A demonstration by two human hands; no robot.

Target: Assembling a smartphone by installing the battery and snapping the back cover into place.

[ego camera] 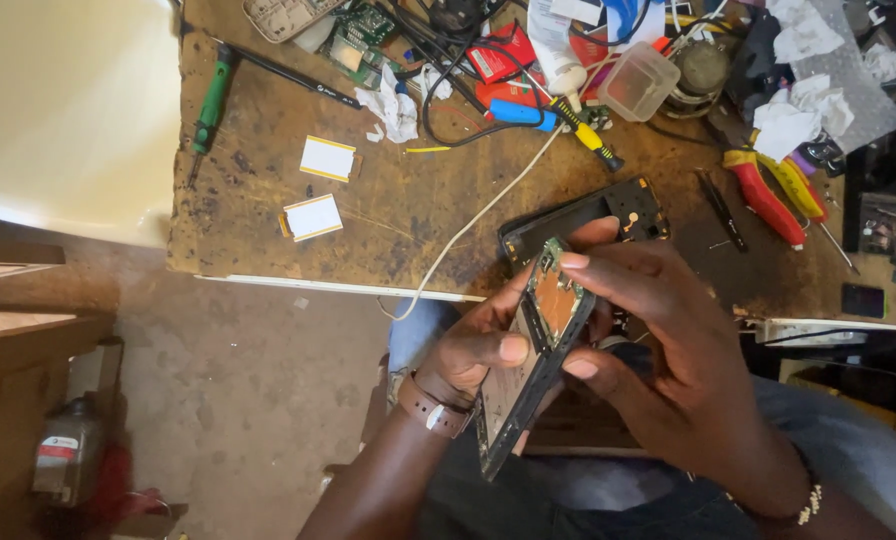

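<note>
In the head view, the left hand (483, 345) grips an opened phone (533, 355) from below, while the right hand (668, 350) pinches its upper edge with thumb and forefinger. The phone is held just in front of the worn wooden workbench (408, 200), near a black back cover (588, 220) lying on the bench's edge.

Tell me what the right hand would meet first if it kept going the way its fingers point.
The right hand points left, toward the opened phone with its exposed circuit board, and its fingertips already touch that. Past the phone sits the left hand, though depth is unclear.
</note>
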